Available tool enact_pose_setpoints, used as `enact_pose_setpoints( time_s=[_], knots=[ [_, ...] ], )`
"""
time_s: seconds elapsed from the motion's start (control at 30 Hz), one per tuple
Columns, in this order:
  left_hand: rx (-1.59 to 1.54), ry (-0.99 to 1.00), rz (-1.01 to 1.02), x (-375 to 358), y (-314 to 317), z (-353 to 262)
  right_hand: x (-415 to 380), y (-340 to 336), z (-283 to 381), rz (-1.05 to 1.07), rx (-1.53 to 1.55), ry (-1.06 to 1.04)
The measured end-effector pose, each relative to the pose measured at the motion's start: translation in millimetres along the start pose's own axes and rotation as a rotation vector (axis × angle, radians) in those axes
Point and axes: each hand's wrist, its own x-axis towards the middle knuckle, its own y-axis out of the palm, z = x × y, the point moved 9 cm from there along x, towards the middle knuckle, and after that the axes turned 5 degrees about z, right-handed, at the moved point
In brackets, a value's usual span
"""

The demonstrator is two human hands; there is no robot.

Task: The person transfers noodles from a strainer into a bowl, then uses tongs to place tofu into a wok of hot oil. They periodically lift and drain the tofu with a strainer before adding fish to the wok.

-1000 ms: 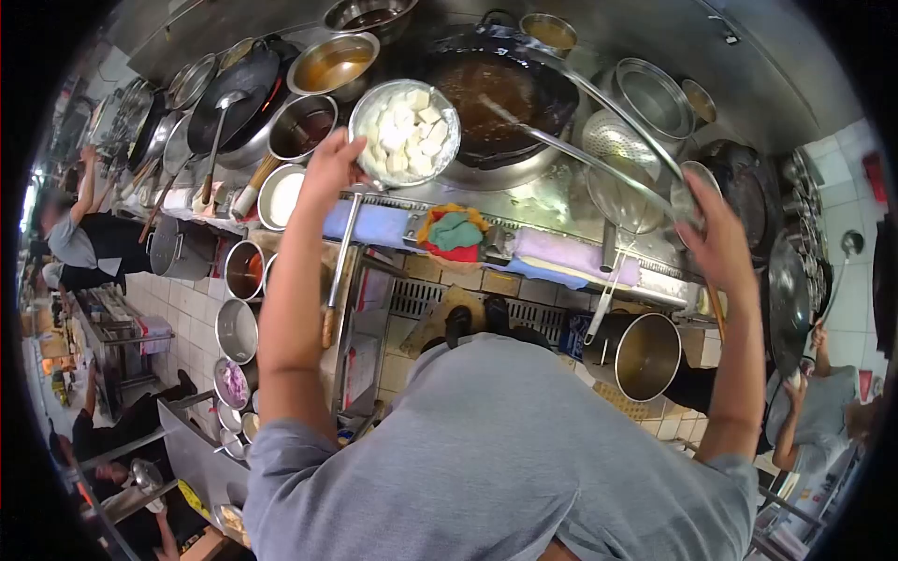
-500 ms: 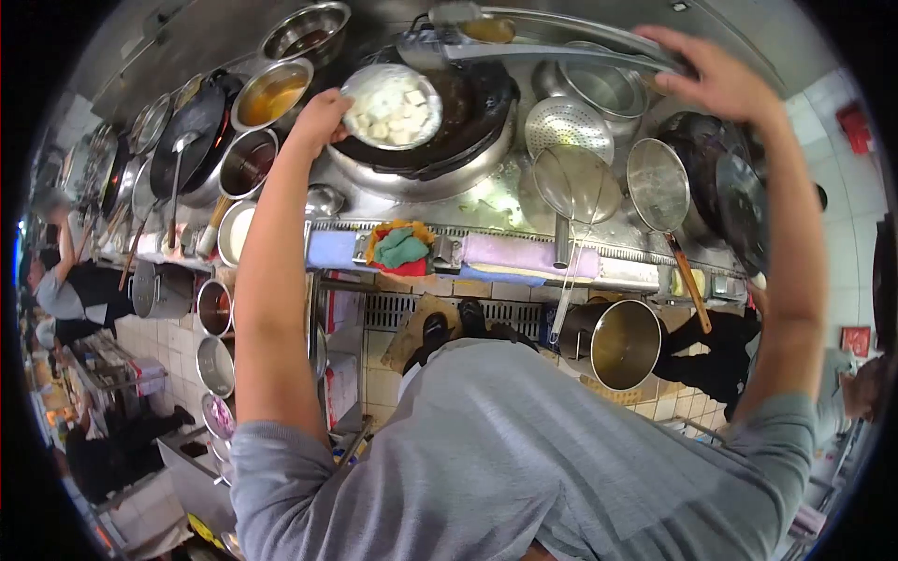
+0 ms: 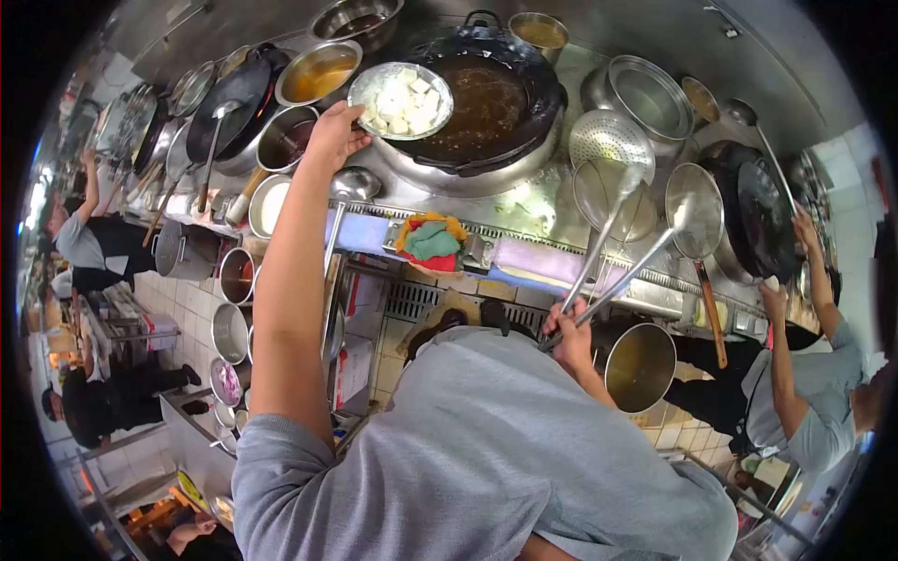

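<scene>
My left hand (image 3: 335, 137) grips the near-left rim of a shallow metal bowl (image 3: 356, 79) and holds it up beside the wok. White cubes (image 3: 407, 105) that look like tofu lie in the bowl. Dark brown liquid (image 3: 482, 98) covers the bottom of the black wok (image 3: 547, 93), which sits on a steel ring. Low in front of my body, my right hand (image 3: 569, 335) is closed around the long metal handles of two wok tools, seemingly a ladle (image 3: 610, 229) and a spatula (image 3: 644, 257). Their blurred heads point up, over the strainers.
A perforated skimmer (image 3: 608, 140) and wire strainers (image 3: 694, 210) lie right of the wok. Metal bowls, one with orange liquid (image 3: 318, 75), stand left. Folded cloths (image 3: 430, 241) line the counter edge. A large pot (image 3: 641, 369) stands low right. A co-worker (image 3: 804, 393) works at the right-hand wok.
My right hand has drawn both tools back from over the wok to low in front of me. The bowl stays in my left hand. My view has shifted, bringing the right-hand co-worker further in.
</scene>
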Motion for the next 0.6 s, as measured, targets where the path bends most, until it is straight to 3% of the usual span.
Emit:
enact_pose_setpoints(
  time_s=[0.03,0.17,0.23,0.37,0.43,0.5,0.6],
  knots=[
    [0.006,0.003,0.019,0.2,-1.5,-1.0,5.1,11.2,17.2,0.026,-0.005,-0.062],
    [0.023,-0.005,0.044,2.4,-3.0,-2.4,57.3,48.4,113.9,0.087,-0.657,-0.137],
    [0.158,-0.006,0.084,10.2,-1.2,-7.3,61.5,103.6,207.8,0.102,-1.218,-0.786],
    [0.393,0.02,0.176,28.2,7.4,-20.2,92.5,138.6,283.0,0.228,-1.827,-0.617],
    [0.499,0.042,0.261,33.9,19.7,-26.1,90.7,167.6,311.4,0.318,-2.003,-0.721],
    [0.531,0.04,0.287,47.0,22.5,-26.4,96.4,186.3,334.1,0.33,-2.287,-0.731],
    [0.68,0.073,0.336,51.9,39.9,-32.9,100.5,221.1,351.7,0.406,-2.479,-0.759]
  ],
)
